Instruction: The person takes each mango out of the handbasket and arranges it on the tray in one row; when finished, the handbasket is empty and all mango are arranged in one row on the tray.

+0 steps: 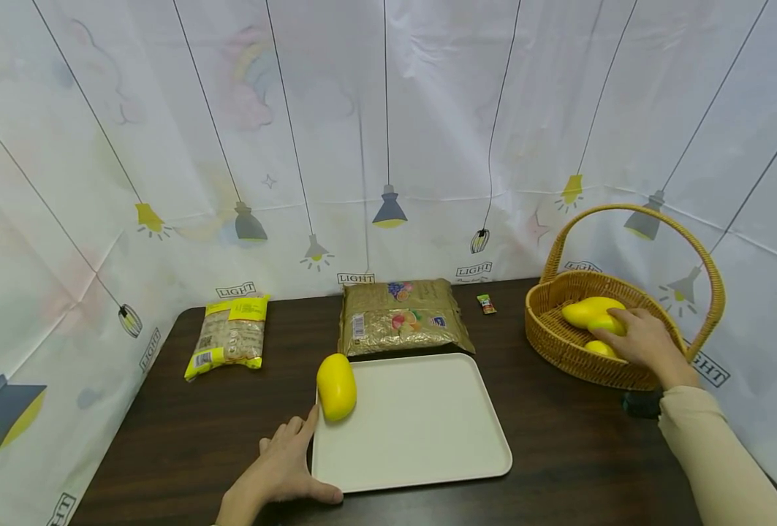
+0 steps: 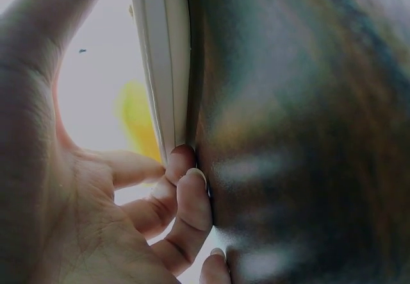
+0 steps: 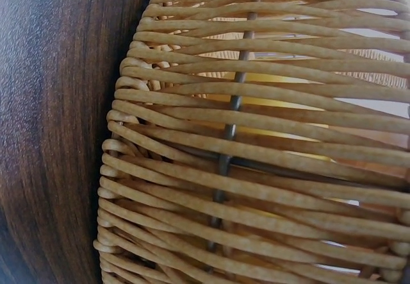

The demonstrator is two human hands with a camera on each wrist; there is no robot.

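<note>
A cream rectangular tray lies on the table with a yellow mango on its left side. At the tray's left front corner is my left hand, thumb and index finger spread, fingertips touching the rim. The left wrist view shows the fingers against the tray's edge. My right hand reaches into a wicker basket and pinches a yellow lemon. Beside it in the basket are another mango and a yellow fruit, partly hidden. The right wrist view shows mostly basket weave.
Behind the tray lies a gold foil package. A yellow-and-clear bag sits at the back left, and a small green-red packet near the back edge. The basket's tall handle arches over the right arm. A patterned curtain hangs behind the table.
</note>
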